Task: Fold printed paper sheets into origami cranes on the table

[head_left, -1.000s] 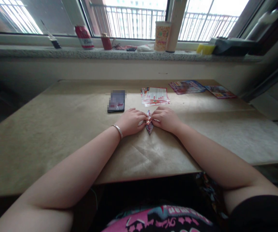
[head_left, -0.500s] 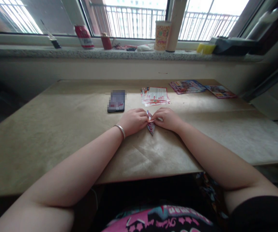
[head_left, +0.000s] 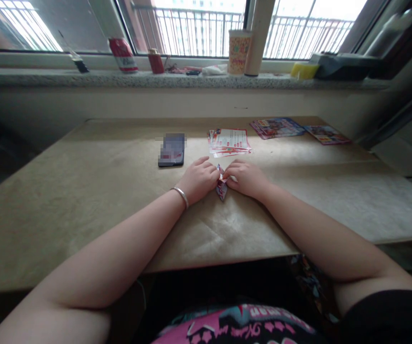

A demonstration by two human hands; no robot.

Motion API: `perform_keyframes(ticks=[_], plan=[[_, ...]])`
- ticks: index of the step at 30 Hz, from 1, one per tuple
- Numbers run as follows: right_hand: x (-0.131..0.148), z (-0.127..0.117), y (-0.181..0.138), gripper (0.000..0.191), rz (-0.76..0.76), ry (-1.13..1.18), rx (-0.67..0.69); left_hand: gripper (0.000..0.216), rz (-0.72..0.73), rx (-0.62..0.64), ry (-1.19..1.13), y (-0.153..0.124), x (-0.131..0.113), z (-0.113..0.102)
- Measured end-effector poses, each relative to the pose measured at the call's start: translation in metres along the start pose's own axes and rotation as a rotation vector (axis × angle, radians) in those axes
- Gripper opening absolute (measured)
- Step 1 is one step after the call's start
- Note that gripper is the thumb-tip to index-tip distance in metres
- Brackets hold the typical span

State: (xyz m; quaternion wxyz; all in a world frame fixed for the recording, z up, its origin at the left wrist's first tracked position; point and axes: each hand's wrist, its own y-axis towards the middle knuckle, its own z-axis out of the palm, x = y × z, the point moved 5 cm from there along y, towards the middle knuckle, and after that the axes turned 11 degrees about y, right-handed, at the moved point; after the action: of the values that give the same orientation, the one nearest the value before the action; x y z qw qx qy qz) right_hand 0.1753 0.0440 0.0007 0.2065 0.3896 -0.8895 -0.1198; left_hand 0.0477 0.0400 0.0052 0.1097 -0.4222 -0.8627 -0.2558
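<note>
A small folded piece of printed paper, pointed at its near and far ends, lies on the table between my hands. My left hand, with a silver bangle at the wrist, closes its fingertips on the paper's left side. From the right, my right hand pinches the paper's other side between thumb and fingers. Fingers partly cover the middle of the paper, where a lighter fold shows. Just beyond the hands is a stack of printed paper sheets.
A phone lies left of the sheets. Colourful printed sheets are at the back right of the table. On the windowsill stand a red can, a red bottle, a paper cup and a yellow sponge-like block.
My fingers have shifted slightly on the folded paper, and its near tip has swung a little left. More of the light fold shows between my hands.
</note>
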Motion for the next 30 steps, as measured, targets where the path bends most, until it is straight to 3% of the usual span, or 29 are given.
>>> perform_keyframes(ticks=[14,21,30], plan=[[-0.022,0.007,0.002,0.016,0.194,0.207,-0.099,0.030,-0.284,0.082,-0.410,-0.003,0.019,0.019],[-0.032,0.011,0.003,0.013,0.393,0.383,-0.168,0.026,-0.407,0.084,-0.456,-0.004,0.025,0.028],[-0.034,0.017,0.004,0.010,0.459,0.361,-0.210,0.023,-0.467,0.133,-0.528,-0.002,0.026,0.033]])
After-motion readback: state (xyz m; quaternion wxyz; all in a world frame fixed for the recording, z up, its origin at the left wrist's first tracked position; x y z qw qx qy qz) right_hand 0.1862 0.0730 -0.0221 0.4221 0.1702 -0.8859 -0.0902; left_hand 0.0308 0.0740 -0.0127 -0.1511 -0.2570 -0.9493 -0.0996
